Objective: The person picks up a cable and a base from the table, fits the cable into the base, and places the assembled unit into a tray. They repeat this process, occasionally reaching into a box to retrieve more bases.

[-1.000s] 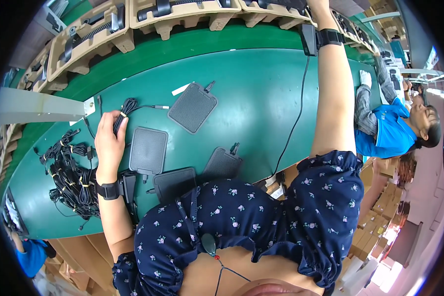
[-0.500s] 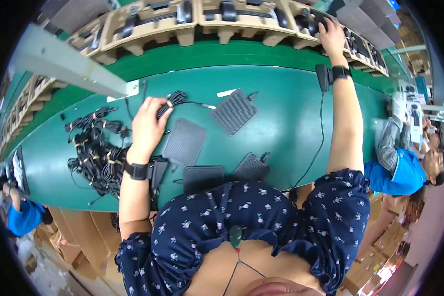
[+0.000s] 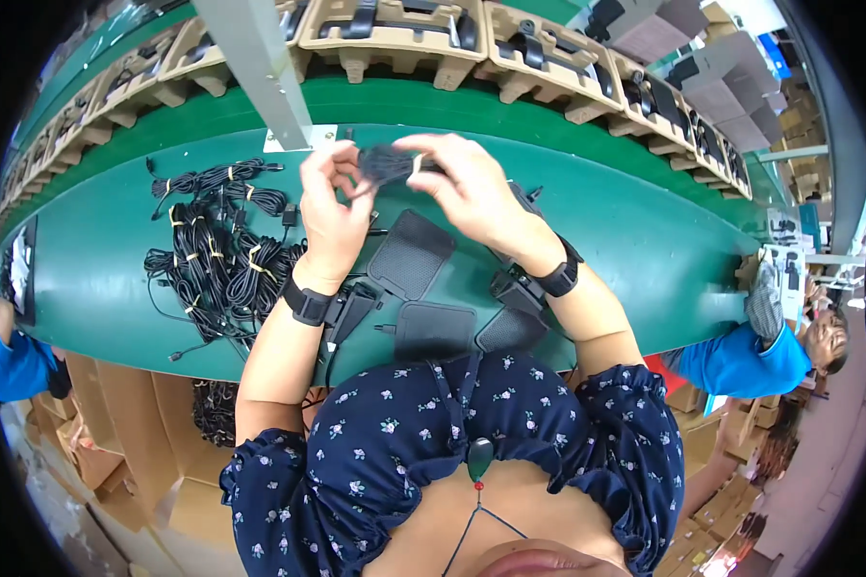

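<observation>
So both hands are up together on one black cable bundle [image 3: 383,164], over the far side of the green tabletop [image 3: 645,260], right by the foot of the grey post [image 3: 265,72]. Right hand [image 3: 471,192] seems to have its thumb and fingers pinched around the right end near the pale tie [image 3: 417,163], probably because that's where the loops are snugged together. Left hand [image 3: 335,207] is half curled at the other end; there's blur, so I can't tell if it's actually gripping or just touching. The bundle's long axis runs roughly left to right between the hands, more or less along the table edge. No clue which way the plug points, it's smeared out. The pile of tied cables [image 3: 212,255] sits left of the left hand, likely for easy reach, and the flat textured pads [image 3: 412,255] lie nearer the body, maybe to leave working room.
</observation>
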A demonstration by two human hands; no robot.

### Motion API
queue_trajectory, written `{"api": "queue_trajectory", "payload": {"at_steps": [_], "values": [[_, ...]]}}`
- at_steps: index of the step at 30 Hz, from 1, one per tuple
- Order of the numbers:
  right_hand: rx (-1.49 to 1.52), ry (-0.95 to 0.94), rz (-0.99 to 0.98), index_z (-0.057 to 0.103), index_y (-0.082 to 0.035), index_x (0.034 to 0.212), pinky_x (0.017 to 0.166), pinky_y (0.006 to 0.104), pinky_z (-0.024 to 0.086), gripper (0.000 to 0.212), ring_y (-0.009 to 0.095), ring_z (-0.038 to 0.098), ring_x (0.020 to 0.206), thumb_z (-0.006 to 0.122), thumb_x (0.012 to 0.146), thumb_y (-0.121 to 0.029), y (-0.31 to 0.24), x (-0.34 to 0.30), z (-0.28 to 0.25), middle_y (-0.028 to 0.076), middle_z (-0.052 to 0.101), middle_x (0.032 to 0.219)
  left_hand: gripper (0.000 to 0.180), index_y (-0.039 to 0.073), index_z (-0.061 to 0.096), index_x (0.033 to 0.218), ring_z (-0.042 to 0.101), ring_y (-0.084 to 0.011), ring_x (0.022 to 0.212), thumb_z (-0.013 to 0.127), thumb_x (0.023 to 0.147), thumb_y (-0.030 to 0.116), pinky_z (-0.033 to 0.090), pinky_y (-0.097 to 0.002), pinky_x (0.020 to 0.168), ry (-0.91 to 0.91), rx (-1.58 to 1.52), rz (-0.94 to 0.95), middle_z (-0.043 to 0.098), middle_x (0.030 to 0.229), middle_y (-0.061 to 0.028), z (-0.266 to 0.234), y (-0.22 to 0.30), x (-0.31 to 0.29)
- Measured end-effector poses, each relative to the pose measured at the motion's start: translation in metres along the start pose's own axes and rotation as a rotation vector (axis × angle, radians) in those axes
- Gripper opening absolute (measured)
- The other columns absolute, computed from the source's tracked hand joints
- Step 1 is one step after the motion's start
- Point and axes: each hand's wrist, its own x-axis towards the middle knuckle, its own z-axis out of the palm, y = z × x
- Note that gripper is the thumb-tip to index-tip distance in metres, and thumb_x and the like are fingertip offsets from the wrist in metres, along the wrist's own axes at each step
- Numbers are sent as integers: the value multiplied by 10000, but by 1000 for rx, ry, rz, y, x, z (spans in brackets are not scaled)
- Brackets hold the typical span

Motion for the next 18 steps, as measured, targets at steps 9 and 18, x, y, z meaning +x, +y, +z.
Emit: {"api": "queue_trajectory", "payload": {"at_steps": [9, 18], "values": [[-34, 144, -9, 580, -71, 1151, 979, 372, 397, 346, 271, 465, 1159, 662, 818, -116, -13, -7, 23, 118, 505, 1214, 367, 17, 505, 1240, 653, -187, 887, 307, 1019, 234, 527, -290, 804, -357, -1094, -831, 651, 1001, -117, 6, 14, -9], [-516, -168, -502, 547, -101, 1236, 1096, 503, 268, 619, 269, 425, 1290, 721, 693, -343, -30, -29, -3, 85, 492, 1343, 345, 103, 569, 1083, 328, -5, 454, 368, 992, 368, 199, -176, 377, -889, -730, -877, 465, 648, 70, 11, 12, -16]]}}
